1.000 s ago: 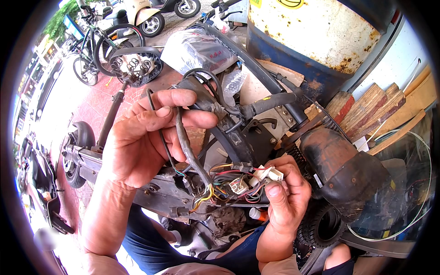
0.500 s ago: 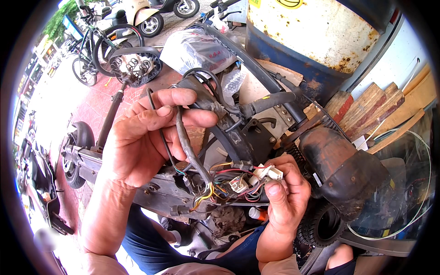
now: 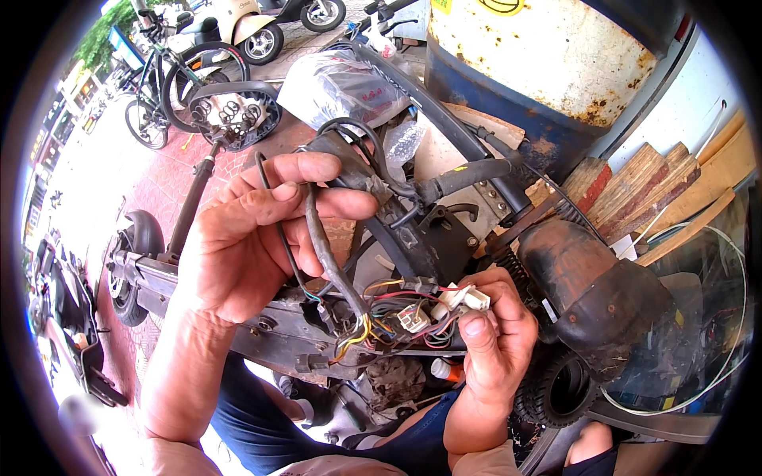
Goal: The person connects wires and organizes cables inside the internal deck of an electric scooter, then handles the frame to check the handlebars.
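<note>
My left hand (image 3: 238, 254) is raised over a stripped scooter frame (image 3: 155, 272), with a dark grey sheathed cable (image 3: 325, 250) pinched between its fingers. A thinner black cable (image 3: 283, 242) also runs through these fingers. Below, the sheath ends in a fan of yellow, blue and other coloured wires (image 3: 363, 329). At the right, my right hand (image 3: 508, 337) grips white plug connectors (image 3: 464, 299) between thumb and fingers. Another white connector (image 3: 413, 319) lies just left of them among the wires. A dark grey connector (image 3: 311, 362) hangs nearer me.
A rusty blue-and-white drum (image 3: 540, 63) stands behind at the right, near wooden boards (image 3: 635, 186). A rounded, rusty motor housing (image 3: 591, 285) sits right of my right hand, above a tyre (image 3: 562, 389). Plastic bags (image 3: 341, 87), a bicycle (image 3: 171, 75) and scooters (image 3: 258, 28) are farther back.
</note>
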A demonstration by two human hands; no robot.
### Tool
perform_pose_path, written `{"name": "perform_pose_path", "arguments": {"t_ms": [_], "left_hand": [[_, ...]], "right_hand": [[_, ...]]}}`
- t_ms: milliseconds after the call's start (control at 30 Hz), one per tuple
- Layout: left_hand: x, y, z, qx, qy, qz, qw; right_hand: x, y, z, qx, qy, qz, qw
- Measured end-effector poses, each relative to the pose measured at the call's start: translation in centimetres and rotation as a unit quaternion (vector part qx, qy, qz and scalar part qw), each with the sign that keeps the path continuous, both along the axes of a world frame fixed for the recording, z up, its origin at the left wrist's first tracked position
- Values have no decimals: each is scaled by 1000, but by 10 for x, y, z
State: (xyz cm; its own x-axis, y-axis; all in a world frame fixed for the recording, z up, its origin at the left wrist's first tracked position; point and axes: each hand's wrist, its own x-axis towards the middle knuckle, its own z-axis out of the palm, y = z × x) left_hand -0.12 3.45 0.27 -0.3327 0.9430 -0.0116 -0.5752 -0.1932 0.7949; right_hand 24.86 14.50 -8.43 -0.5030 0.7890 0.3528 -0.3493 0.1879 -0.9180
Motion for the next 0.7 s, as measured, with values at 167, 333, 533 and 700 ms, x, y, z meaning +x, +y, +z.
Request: {"name": "perform_pose_path", "arguments": {"t_ms": [167, 333, 533, 700], "left_hand": [[0, 0, 0, 5, 4, -6, 1000], [2, 0, 1, -1, 11, 0, 1000], [1, 0, 1, -2, 8, 0, 1000], [2, 0, 1, -4, 9, 3, 1000]], "right_hand": [[0, -1, 1, 0, 1, -3, 1000], [-1, -1, 2, -5, -1, -1, 1000], [-1, -1, 2, 1, 7, -1, 1000], [0, -1, 1, 1, 0, -4, 1000]]}}
